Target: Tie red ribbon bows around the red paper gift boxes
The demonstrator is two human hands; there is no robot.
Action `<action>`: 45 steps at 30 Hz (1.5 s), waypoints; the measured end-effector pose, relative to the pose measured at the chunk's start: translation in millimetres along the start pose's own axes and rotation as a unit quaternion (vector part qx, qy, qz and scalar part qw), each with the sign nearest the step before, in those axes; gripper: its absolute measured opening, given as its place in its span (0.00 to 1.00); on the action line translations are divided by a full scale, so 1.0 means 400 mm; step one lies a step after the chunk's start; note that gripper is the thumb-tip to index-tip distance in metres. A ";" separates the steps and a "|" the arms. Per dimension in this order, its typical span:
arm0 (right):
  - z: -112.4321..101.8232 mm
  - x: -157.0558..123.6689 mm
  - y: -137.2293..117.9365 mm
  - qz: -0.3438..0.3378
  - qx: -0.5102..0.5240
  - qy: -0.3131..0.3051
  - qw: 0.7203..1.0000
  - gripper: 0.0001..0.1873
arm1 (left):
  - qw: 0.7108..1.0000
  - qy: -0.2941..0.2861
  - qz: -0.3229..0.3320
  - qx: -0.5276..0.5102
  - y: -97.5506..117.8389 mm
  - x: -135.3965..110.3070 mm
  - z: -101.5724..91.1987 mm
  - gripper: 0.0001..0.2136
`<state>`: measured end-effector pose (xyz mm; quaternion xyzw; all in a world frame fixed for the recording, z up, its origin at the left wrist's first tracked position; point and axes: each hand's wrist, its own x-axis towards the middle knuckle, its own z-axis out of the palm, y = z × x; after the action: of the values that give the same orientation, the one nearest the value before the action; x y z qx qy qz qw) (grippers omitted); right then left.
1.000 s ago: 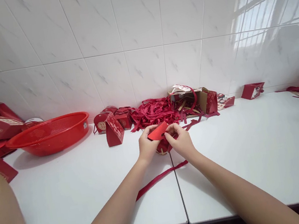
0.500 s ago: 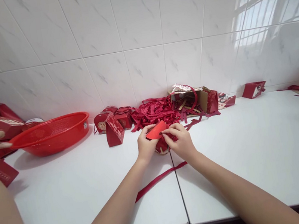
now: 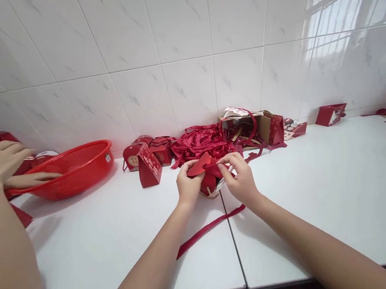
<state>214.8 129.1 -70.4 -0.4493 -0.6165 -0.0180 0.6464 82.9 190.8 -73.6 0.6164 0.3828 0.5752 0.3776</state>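
A small red gift box (image 3: 210, 181) stands on the white table (image 3: 315, 203) between my two hands. My left hand (image 3: 187, 188) is closed on the box's left side and pinches its red top flap (image 3: 200, 164). My right hand (image 3: 241, 180) is closed in a pinch on a dark red ribbon (image 3: 206, 230) at the box's top. The ribbon's loose end trails across the table toward me. Much of the box is hidden behind my fingers.
A co-worker's arm and hand (image 3: 2, 165) reach over a red plastic basket (image 3: 68, 170) at the left. Finished red boxes (image 3: 147, 159), a heap of red ribbons (image 3: 200, 143) and an open carton (image 3: 249, 128) line the tiled wall. More red boxes (image 3: 331, 114) lie at right.
My hands lifted the top flap and my right hand pulled the ribbon through at the box's top. The co-worker's hand moved right, over the red basket.
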 end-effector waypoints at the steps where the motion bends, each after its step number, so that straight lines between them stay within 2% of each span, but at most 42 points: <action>1: -0.001 0.003 0.000 0.000 -0.001 0.005 1.000 0.05 | 1.000 0.010 -0.020 -0.003 -0.004 0.002 0.000 0.13; 7: 0.006 0.034 -0.004 0.025 0.001 0.023 0.999 0.05 | 0.989 0.005 -0.149 -0.012 -0.013 -0.019 0.011 0.12; 10: 0.001 0.052 -0.024 0.050 0.006 0.030 0.998 0.04 | 0.984 -0.005 -0.176 0.004 0.006 -0.069 0.003 0.18; 13: -0.020 0.070 -0.072 0.055 0.009 0.041 0.998 0.04 | 0.982 0.004 -0.182 0.049 0.037 -0.141 -0.018 0.23; 15: -0.044 0.084 -0.120 0.037 0.001 0.039 0.999 0.04 | 0.982 0.022 -0.167 0.085 0.065 -0.190 -0.031 0.25; 19: -0.114 0.123 -0.238 -0.055 -0.063 0.022 0.996 0.05 | 0.977 0.028 -0.088 0.191 0.119 -0.263 -0.041 0.25; 22: -0.178 0.160 -0.323 -0.087 -0.105 0.043 0.990 0.05 | 0.963 0.011 -0.049 0.264 0.143 -0.285 -0.035 0.24; 26: -0.252 0.197 -0.412 -0.107 -0.111 0.077 0.985 0.04 | 0.965 -0.009 -0.025 0.261 0.166 -0.294 -0.027 0.25; 30: -0.279 0.190 -0.479 -0.106 -0.095 0.013 0.990 0.04 | 0.967 -0.046 0.051 0.245 0.228 -0.296 -0.026 0.25; 33: -0.278 0.167 -0.525 -0.082 -0.077 -0.041 0.993 0.03 | 0.967 -0.069 0.102 0.224 0.297 -0.280 -0.035 0.17; 35: -0.280 0.150 -0.546 -0.068 -0.063 -0.071 0.993 0.04 | 0.966 -0.084 0.125 0.211 0.341 -0.258 -0.049 0.17; 37: -0.288 0.132 -0.549 -0.061 -0.051 -0.094 0.992 0.06 | 0.967 -0.104 0.124 0.195 0.376 -0.231 -0.073 0.22; 39: -0.296 0.107 -0.521 -0.031 -0.050 -0.112 0.992 0.11 | 0.973 -0.122 0.080 0.179 0.399 -0.203 -0.102 0.26; 41: -0.296 0.070 -0.464 0.046 -0.068 -0.136 0.987 0.16 | 0.976 -0.133 0.014 0.171 0.409 -0.181 -0.132 0.28; 42: -0.293 0.045 -0.427 0.110 -0.085 -0.156 0.978 0.16 | 0.976 -0.136 -0.017 0.171 0.410 -0.174 -0.147 0.29; 45: -0.269 -0.043 -0.312 0.183 -0.095 -0.186 0.961 0.11 | 0.970 -0.145 -0.092 0.173 0.399 -0.163 -0.185 0.30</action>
<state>222.6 -19.4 2.9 -0.6092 -0.6288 0.1255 0.4666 12.2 66.3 47.7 0.7114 0.4724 0.3677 0.3682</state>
